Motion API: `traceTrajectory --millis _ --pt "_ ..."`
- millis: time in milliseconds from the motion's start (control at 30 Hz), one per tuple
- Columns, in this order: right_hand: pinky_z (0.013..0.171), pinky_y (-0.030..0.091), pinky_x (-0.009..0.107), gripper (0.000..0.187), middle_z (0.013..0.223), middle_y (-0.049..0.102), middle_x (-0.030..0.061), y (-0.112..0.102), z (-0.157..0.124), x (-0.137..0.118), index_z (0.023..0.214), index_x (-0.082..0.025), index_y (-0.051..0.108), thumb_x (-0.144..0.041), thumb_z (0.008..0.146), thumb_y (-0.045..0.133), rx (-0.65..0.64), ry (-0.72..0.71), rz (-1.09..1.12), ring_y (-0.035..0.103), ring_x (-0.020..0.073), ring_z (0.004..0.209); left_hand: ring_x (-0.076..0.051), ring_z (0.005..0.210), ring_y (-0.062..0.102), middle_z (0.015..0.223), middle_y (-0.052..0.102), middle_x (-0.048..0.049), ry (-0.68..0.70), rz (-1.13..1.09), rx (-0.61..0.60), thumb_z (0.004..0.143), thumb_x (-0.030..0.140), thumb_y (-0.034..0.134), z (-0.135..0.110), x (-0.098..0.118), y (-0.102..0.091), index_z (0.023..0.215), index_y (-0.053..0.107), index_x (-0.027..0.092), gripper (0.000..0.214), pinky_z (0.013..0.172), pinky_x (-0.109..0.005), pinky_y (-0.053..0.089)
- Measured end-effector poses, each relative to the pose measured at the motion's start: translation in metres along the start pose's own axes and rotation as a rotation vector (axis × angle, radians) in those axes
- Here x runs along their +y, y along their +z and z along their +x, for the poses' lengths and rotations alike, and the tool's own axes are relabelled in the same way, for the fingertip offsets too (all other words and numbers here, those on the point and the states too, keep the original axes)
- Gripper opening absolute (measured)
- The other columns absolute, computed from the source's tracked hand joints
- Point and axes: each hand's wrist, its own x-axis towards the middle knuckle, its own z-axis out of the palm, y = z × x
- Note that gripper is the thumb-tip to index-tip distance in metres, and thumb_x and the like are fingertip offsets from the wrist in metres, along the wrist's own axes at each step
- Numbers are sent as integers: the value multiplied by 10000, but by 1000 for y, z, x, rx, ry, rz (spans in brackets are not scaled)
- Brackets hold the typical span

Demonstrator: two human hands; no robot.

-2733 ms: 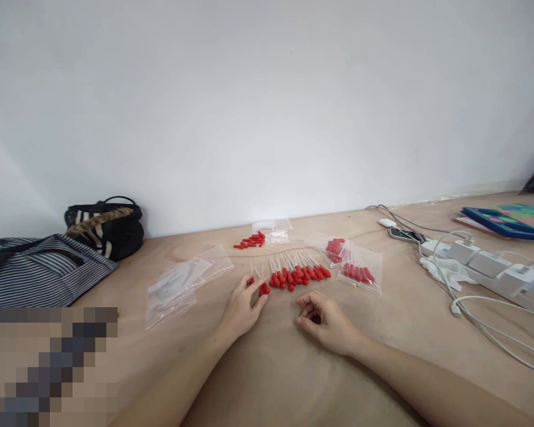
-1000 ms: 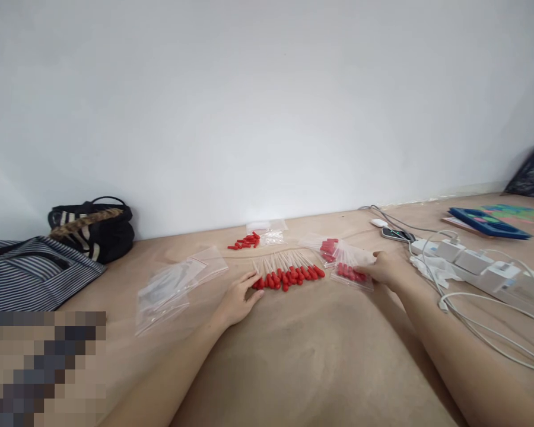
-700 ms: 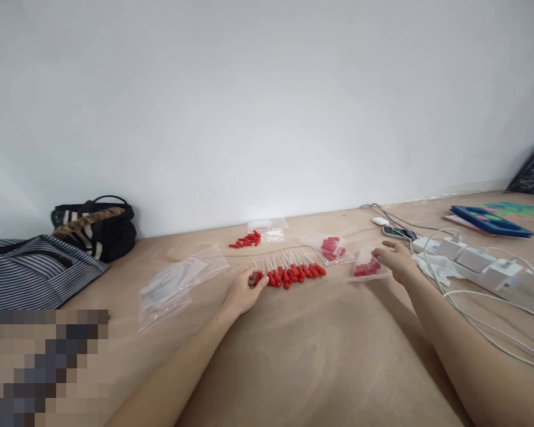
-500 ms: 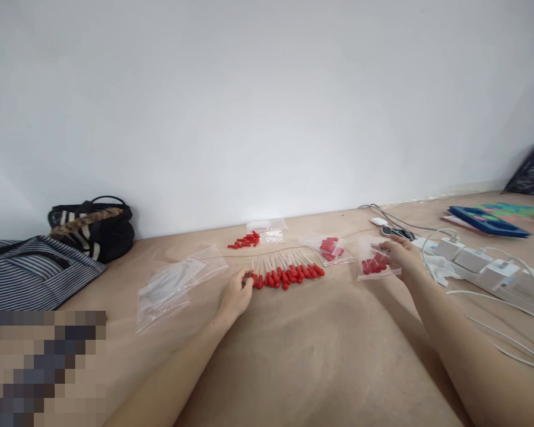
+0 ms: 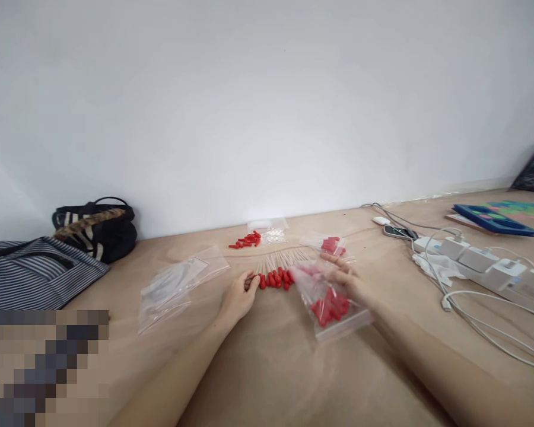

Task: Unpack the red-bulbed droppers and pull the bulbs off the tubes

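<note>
A row of droppers (image 5: 278, 277) with red rubber bulbs and thin clear tubes lies fanned out on the wooden table. At its left end my left hand (image 5: 240, 293) is closed, thumb and fingers pinching a red bulb. My right hand (image 5: 345, 279), blurred by motion, grips a clear zip bag (image 5: 331, 308) with red bulbs gathered inside. This bag hangs over the right part of the row and hides it. Behind my right hand lies another zip bag (image 5: 333, 246) with red pieces. Loose red bulbs (image 5: 247, 239) lie farther back, beside a bag of clear tubes (image 5: 273, 232).
Flat zip bags (image 5: 173, 284) are stacked to the left. A striped bag (image 5: 40, 273) and a black bag (image 5: 98, 231) stand at far left. On the right are a power strip with white chargers (image 5: 480, 261), loose cables, tissue (image 5: 440, 270) and a blue tray (image 5: 493, 219). A wall rises behind.
My right hand has swung left and toward me with the zip bag, from beside the chargers to over the right part of the dropper row. My left hand has barely moved.
</note>
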Motion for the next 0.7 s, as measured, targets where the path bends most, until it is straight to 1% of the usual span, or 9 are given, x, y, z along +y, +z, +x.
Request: traceTrajectory --millis 67,133,300,400,467,500,567,633,700 --pt "634 482 280 488 580 529 -73 14 -9 18 1012 -229 493 -208 561 680 -146 58 65 617 148 642 -214 880 634 1011 666 -98 -6 20 9 807 337 436 -4 -1 -5 1040 590 129 348 795 -319 487" --pt "637 479 286 519 621 488 -88 24 -15 32 1041 -240 470 -228 576 699 -290 103 45 603 122 610 -227 892 626 1022 660 -108 -2 40 7 815 358 406 -10 -5 -11 1049 590 123 379 809 -340 474" --pt "613 470 251 534 770 457 -63 51 -11 48 1083 -240 425 -209 613 678 -567 96 -216 548 78 615 -227 963 593 1062 641 -93 43 79 -1 823 386 357 -31 -16 -27 1053 583 145 403 845 -348 454" --pt "586 445 218 494 745 488 -47 74 1 45 1114 -226 437 -119 662 606 -685 -47 -540 525 86 627 -214 886 616 984 663 -73 45 37 21 828 402 341 -43 -19 -34 1029 580 155 399 794 -337 481" --pt "651 444 240 521 752 542 -30 90 7 40 1161 -230 431 -91 681 581 -735 -250 -767 540 111 686 -210 873 615 950 663 -65 99 27 73 832 403 351 -50 -20 -39 991 587 167 370 798 -341 482" --pt "706 440 262 527 796 570 -12 95 8 38 1179 -231 428 -97 691 576 -738 -361 -845 550 127 745 -210 894 606 954 657 -64 153 34 98 834 394 364 -53 -20 -41 976 590 172 347 820 -346 473" --pt "778 422 287 469 879 592 26 99 7 35 1169 -214 454 -136 719 564 -666 -536 -929 546 149 836 -213 984 568 1010 635 -71 316 61 87 832 365 407 -59 -18 -46 978 591 184 296 887 -358 439" --pt "744 424 274 317 888 591 51 91 2 33 1067 -182 525 -174 751 537 -526 -584 -956 542 148 817 -224 1106 494 1125 588 -77 504 92 -36 819 347 456 -64 -14 -50 1054 573 203 299 952 -372 392" --pt "667 418 255 134 797 590 42 73 -6 32 883 -169 581 -188 769 513 -401 -535 -996 533 132 719 -236 1201 407 1254 508 -72 646 130 -247 798 365 506 -67 -9 -53 1186 502 234 409 997 -390 350"
